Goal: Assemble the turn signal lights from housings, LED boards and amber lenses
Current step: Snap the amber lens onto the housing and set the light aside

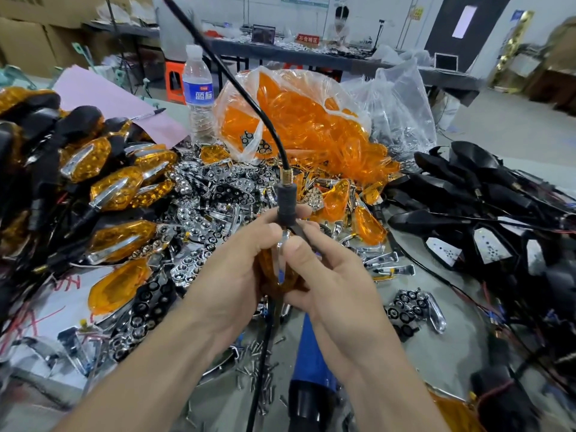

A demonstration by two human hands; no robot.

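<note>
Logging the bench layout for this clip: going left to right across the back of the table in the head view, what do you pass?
Finished turn signals → water bottle → bag of amber lenses → clear bag → black housings.

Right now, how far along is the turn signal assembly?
Done: a pile of finished lights lies on the left. In hand: the left hand and right hand grip one amber-lensed light. Left: many open housings on the right and a bag of amber lenses.

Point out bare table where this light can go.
Bare grey table lies right of the right hand, between the chrome reflector and the black housings. The pink paper is mostly free. Finished lights, reflector pile and screws crowd the rest.
</note>
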